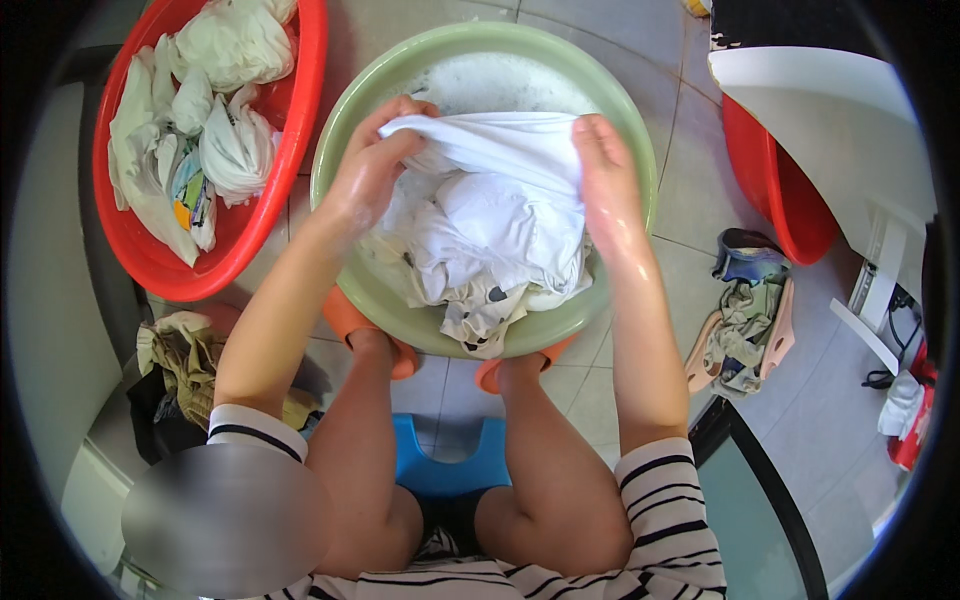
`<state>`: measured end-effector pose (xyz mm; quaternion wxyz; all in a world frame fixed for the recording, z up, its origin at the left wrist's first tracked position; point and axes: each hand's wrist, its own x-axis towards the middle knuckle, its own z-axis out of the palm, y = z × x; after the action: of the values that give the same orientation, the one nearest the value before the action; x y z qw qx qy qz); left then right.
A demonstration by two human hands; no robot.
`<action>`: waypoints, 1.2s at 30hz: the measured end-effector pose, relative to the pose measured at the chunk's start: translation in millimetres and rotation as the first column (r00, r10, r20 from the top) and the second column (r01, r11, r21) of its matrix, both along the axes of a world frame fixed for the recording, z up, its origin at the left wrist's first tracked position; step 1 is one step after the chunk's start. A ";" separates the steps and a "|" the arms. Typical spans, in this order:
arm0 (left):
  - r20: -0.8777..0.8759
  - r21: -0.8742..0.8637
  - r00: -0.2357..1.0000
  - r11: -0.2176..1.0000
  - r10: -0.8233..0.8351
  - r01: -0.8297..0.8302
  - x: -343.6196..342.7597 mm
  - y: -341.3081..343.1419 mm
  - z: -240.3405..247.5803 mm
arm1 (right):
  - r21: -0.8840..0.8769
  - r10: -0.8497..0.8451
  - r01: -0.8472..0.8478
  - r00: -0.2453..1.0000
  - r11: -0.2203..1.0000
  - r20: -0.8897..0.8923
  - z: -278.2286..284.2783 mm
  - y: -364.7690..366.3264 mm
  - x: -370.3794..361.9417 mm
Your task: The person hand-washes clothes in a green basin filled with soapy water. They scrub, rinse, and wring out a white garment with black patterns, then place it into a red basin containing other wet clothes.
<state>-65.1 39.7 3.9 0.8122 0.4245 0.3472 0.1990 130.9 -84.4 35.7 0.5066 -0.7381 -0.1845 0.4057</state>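
Observation:
A wet white garment [490,140] is stretched between my two hands over a green basin [334,130]. At its left end, the fingers and thumb of my left hand [375,160] are closed on the cloth. My right hand [608,180] grips the opposite end, its thumb along the edge. More white laundry [510,225] is heaped below, within the basin. A pale cloth with dark spots [485,318] lies over the near side of the heap. Suds [490,85] cover the water at the far side.
At the far left stands a red basin [312,60] with twisted white laundry [235,50]. Dark and khaki clothes [185,365] lie at the left. To the right are pink slippers [778,335] with cloths between them, and another red tub [765,170]. A blue stool [450,470] is beneath me.

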 end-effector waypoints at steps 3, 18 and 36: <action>-0.301 0.275 0.954 0.957 -0.010 0.097 30.3 -13.3 -20.1 | -0.106 0.178 -0.164 0.974 0.981 0.140 -49.8 4.1 -10.1; -0.250 0.853 0.966 0.459 -0.058 0.248 56.3 -71.0 20.7 | -0.009 -0.119 0.166 0.669 0.986 -0.733 -44.2 21.0 -45.5; -0.274 0.750 0.880 0.659 0.387 -0.056 34.0 -2.4 -12.5 | 0.073 0.091 -0.093 0.995 0.993 0.029 -10.8 8.7 -23.0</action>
<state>-31.1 37.3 -8.6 0.4549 0.6942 0.4532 0.3253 107.9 -75.7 24.9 0.5120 -0.7146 -0.2398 0.4120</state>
